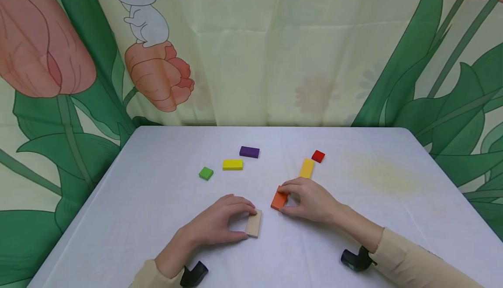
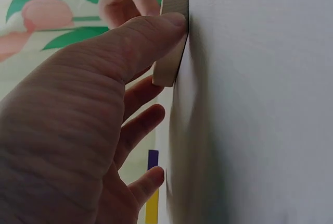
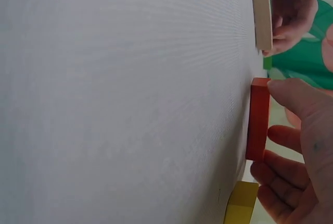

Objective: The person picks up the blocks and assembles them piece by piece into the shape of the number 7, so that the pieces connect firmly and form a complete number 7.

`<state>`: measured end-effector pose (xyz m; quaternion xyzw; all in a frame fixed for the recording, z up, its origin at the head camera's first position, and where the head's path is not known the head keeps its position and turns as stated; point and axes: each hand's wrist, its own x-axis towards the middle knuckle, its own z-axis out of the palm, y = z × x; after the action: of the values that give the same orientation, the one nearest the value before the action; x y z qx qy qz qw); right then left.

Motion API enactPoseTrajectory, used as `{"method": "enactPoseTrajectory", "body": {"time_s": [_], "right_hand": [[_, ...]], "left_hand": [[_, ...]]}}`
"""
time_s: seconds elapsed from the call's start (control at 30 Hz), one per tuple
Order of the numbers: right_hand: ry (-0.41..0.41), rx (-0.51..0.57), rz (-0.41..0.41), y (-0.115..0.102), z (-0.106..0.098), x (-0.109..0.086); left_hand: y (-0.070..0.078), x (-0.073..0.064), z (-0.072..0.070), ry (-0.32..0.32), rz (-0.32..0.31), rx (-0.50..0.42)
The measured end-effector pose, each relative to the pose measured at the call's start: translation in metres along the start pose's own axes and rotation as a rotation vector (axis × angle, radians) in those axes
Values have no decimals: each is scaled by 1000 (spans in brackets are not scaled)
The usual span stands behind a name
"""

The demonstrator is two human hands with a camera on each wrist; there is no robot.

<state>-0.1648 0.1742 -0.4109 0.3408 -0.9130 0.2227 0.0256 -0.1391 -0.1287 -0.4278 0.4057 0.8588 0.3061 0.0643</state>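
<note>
With thumb and fingertips at its two ends, my left hand (image 1: 218, 221) pinches a plain wooden block (image 1: 254, 224) near the front middle of the table. The left wrist view shows the thumb lying on that wooden block (image 2: 169, 60), close to the white cloth. My right hand (image 1: 308, 198) pinches an orange block (image 1: 278, 199) lengthwise, a little behind and to the right of the wooden one. In the right wrist view, the thumb is at one end of the orange block (image 3: 258, 120) and the fingers at the other.
Just behind my right hand lies a yellow-orange block (image 1: 307, 168), with a red cube (image 1: 318, 156) at its far corner. Further left are a purple block (image 1: 249, 152), a yellow block (image 1: 232, 165) and a green cube (image 1: 206, 173). A printed curtain (image 1: 251, 61) hangs behind the white table (image 1: 373, 183).
</note>
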Motion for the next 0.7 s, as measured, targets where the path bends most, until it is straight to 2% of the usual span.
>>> {"method": "enactPoseTrajectory", "body": {"time_s": [0.23,0.7], "right_hand": [[-16,13,-34,2,0,5],[-86,99,-69,9,-2,18]], "left_hand": [[4,11,5,11,64,-18],[14,25,15,11,51,-1]]}}
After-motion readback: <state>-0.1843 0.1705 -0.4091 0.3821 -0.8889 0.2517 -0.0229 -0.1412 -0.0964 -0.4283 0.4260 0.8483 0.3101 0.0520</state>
